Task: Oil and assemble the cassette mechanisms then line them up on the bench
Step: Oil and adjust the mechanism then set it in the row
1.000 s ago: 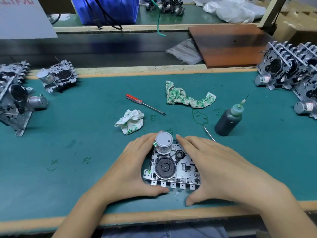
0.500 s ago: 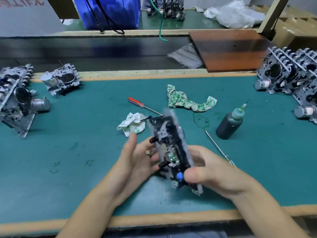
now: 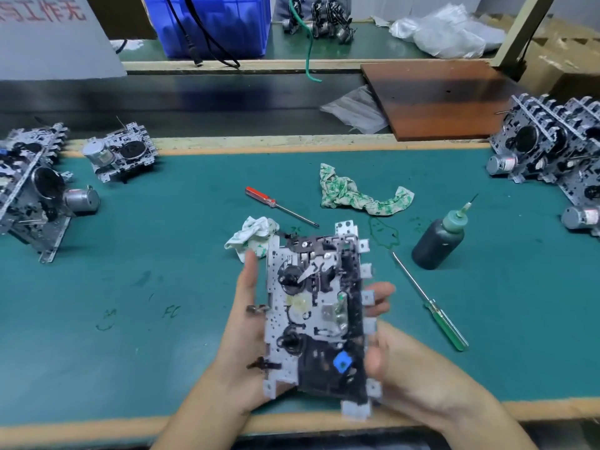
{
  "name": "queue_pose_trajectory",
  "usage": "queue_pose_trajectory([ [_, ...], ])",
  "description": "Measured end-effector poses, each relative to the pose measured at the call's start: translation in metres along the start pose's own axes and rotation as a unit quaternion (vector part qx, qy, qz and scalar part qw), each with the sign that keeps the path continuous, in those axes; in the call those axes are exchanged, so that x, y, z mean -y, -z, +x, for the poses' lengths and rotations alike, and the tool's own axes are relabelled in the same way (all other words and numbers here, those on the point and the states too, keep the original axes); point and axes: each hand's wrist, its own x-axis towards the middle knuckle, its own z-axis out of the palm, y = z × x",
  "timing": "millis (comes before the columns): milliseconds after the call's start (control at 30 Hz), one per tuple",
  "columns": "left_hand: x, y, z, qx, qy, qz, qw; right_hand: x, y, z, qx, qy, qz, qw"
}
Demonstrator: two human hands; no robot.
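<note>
- Mechanism [image 3: 316,316] held up off the bench [image 3: 162,287] near the front edge, between both hands, reel-hub side facing the camera, long axis running away from the person.
- Left hand [image 3: 242,345] cradles its left edge from beneath, fingers reaching up along the side; right hand [image 3: 418,381] clamps the right edge, thumb at front, fingertips showing behind. Both closed on the mechanism.
- Step, as I judge it: inspecting or presenting this face for oiling. No oil bottle in either hand yet.
- Next move likely calls for freeing the right hand to take the bottle [image 3: 436,241], which stands to the right with its needle tip angled up and away. Left hand would then have to carry the mechanism alone, or set it down first.
- Green driver [image 3: 431,306] lies between right hand and bottle; a reach must pass over it.
- Red driver [image 3: 276,204] and two rags [image 3: 251,237] [image 3: 360,193] lie just beyond the mechanism.
- Open mat to the left of the hands, bare until the finished units [image 3: 39,190] at far left.
- More units [image 3: 552,151] crowd the right edge; little spare room there.
- Front edge of bench directly under the wrists: a drop risk if the hold slips.
</note>
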Motion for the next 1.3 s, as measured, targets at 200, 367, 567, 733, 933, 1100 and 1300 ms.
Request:
queue_pose_trajectory([
  [200,-0.001,0.011,-0.002,0.0,-0.053,0.034,0.998,0.01,0.007,-0.017,-0.344,0.05,-0.335,0.876],
  [367,0.004,0.019,0.0,-0.063,-0.076,0.065,0.993,0.013,0.033,-0.02,-0.531,0.003,-0.657,0.534],
  [567,0.006,0.024,0.001,-0.097,-0.075,0.084,0.989,0.005,0.048,-0.015,-0.457,-0.119,-0.7,0.536],
  [733,0.006,0.028,0.005,-0.14,-0.085,0.106,0.981,0.016,0.04,-0.02,-0.293,-0.046,-0.403,0.866],
  [933,0.005,0.032,0.006,-0.154,-0.084,0.119,0.977,0.015,0.028,-0.015,-0.143,-0.109,-0.304,0.936],
  [1100,0.006,0.031,0.006,-0.154,-0.082,0.118,0.977,0.012,0.026,-0.011,-0.146,-0.156,-0.298,0.931],
  [1300,0.007,0.031,0.006,-0.159,-0.078,0.123,0.976,0.012,0.027,-0.01,-0.143,-0.181,-0.309,0.923],
])
